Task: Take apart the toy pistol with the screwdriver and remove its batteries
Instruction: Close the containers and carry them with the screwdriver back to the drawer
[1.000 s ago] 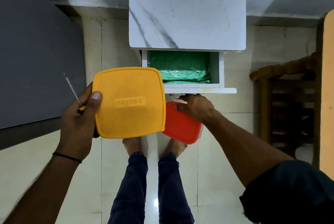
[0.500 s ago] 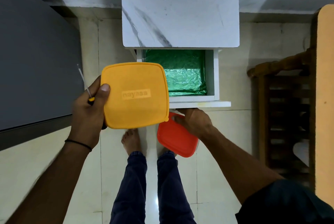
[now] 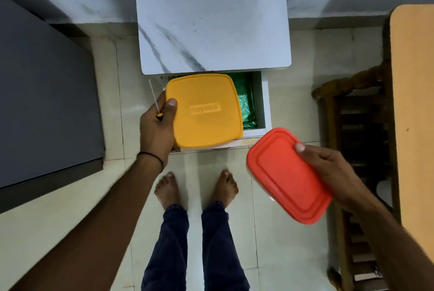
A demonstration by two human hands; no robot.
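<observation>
My left hand grips a box with a yellow lid by its left edge, held over the open drawer. The same hand also clasps a thin screwdriver, whose metal shaft points up and away. My right hand holds a box with a red lid out to the right of the drawer, above the floor. The toy pistol is not visible.
The drawer is lined with green plastic and belongs to a small white marble-top table. A dark grey cabinet stands left, a wooden chair and an orange tabletop right. My bare feet stand on pale tiles.
My left hand carried the yellow-lidded box and screwdriver up over the drawer. My right hand left the drawer front and swung the red-lidded box out to the right.
</observation>
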